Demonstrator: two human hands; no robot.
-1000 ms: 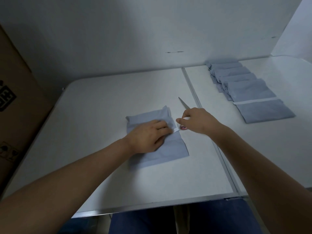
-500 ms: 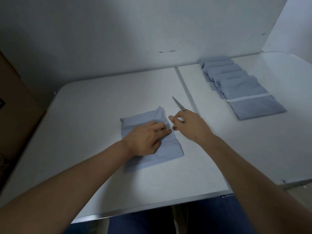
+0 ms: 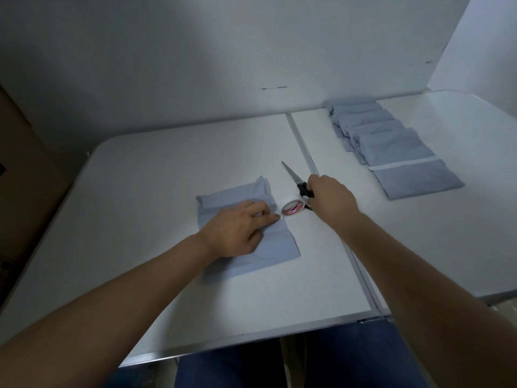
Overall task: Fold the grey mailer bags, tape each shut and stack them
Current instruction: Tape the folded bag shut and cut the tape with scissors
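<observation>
A folded grey mailer bag (image 3: 275, 242) lies in the middle of the white table. My left hand (image 3: 237, 231) lies flat on it, fingers stretched toward its right edge, holding the fold down. A roll of white tape (image 3: 292, 209) stands just right of the bag, close to my left fingertips. My right hand (image 3: 330, 200) is curled around the black handles of a pair of scissors (image 3: 293, 177), whose blades point away to the upper left. A row of several folded grey bags (image 3: 391, 147) overlaps at the far right.
The white table (image 3: 140, 219) has a seam with a metal rail (image 3: 305, 152) running front to back just right of the scissors. A grey wall stands close behind. A brown cardboard box (image 3: 25, 197) rises at the left edge. My blue trouser legs show below the front edge.
My right hand has let go of the tape roll, which now stands free beside the bag, and moved up and right onto the scissors' handles. My left hand stays pressed on the bag.
</observation>
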